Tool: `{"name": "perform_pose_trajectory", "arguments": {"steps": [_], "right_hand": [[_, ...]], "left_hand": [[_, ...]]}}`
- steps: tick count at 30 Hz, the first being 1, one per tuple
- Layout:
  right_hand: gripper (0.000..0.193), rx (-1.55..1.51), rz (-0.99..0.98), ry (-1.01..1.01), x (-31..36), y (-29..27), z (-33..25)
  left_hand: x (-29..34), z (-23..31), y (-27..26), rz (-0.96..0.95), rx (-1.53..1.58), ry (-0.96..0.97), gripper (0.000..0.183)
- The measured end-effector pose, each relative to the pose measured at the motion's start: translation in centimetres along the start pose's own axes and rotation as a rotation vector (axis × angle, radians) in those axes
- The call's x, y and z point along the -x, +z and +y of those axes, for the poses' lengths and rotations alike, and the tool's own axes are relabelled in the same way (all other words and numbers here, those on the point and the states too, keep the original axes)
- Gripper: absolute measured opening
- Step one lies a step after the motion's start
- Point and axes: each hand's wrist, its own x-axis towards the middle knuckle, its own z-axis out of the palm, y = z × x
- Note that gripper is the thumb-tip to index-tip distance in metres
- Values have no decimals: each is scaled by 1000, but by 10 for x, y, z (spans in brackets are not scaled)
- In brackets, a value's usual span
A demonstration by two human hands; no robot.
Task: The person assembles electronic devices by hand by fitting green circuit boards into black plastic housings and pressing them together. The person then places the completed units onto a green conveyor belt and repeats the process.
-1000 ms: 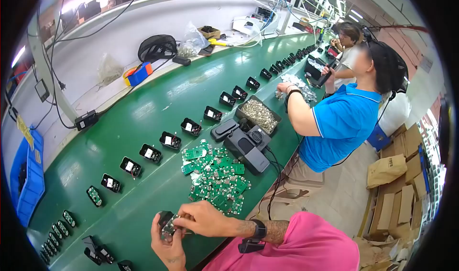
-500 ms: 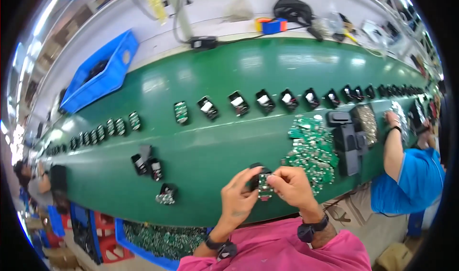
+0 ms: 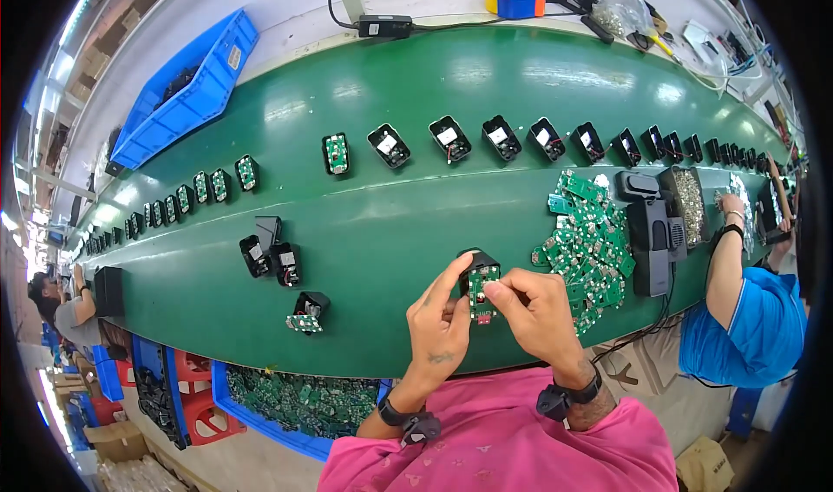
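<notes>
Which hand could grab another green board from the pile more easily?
Probably the right hand: the pile lies just to its right, while the left hand grips the black case farther away.

Bare green belt (image 3: 373,223) lies open between the far row of black housings (image 3: 503,136) and the near edge. Right of the hands, a heap of green circuit boards (image 3: 586,240) blocks the way; left, three black housings (image 3: 271,253) stand.

A long green desk (image 3: 364,232) carried a row of open black housings (image 3: 503,136) across its middle. A heap of green circuit boards (image 3: 590,240) lay beside a black tool (image 3: 651,240). A blue bin (image 3: 186,93) stood at the far edge.
</notes>
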Motion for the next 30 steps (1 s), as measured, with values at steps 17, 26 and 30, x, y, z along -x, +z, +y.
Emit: {"name": "perform_pose_trajectory", "arguments": {"steps": [17, 26, 30], "right_hand": [[32, -102, -85, 100, -3, 8, 11], [35, -112, -75, 119, -8, 17, 11], [33, -110, -138, 38, -13, 27, 13]], "left_hand": [[-8, 1, -2, -136, 347, -347, 36], [-13, -7, 0, -94, 350, -351, 32], [-6, -14, -1, 36, 245, -198, 27]]}}
